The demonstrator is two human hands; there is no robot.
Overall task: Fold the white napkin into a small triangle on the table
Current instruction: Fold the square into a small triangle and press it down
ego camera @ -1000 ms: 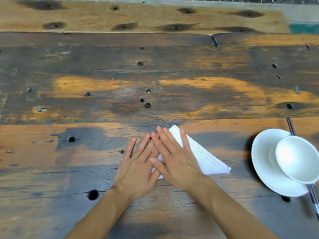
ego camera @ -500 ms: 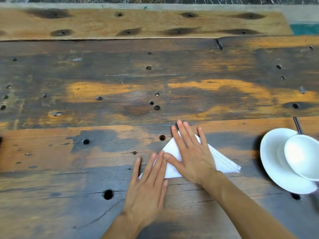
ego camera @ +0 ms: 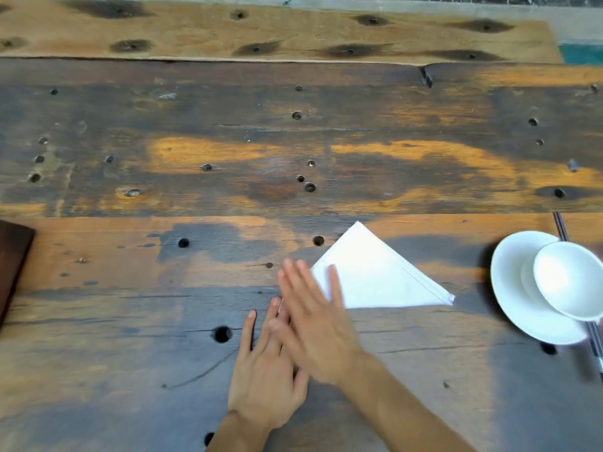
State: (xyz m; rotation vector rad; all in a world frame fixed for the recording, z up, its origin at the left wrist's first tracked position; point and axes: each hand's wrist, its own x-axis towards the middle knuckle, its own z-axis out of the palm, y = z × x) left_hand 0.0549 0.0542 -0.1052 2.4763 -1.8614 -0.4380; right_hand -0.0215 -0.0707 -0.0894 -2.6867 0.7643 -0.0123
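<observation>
Weathered plank table (ego camera: 228, 125) carries a white napkin (ego camera: 375, 275) folded triangular; right hand (ego camera: 319, 324) lies flat, blurred, across open left hand (ego camera: 264, 370), gripping nothing.

Soft, even daylight falls on the surface (ego camera: 228, 125), with faint shadows. The right hand (ego camera: 313, 321) is smeared by motion blur. The white dishes (ego camera: 522, 305) at right glare, overexposed. Plank lines bow towards the frame edges.

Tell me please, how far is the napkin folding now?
Done: the white napkin already lies flat on the table as a small triangle. In hand: the right hand, blurred, covers its left corner, above the left hand. Left: perhaps only pressing the creases.
</observation>
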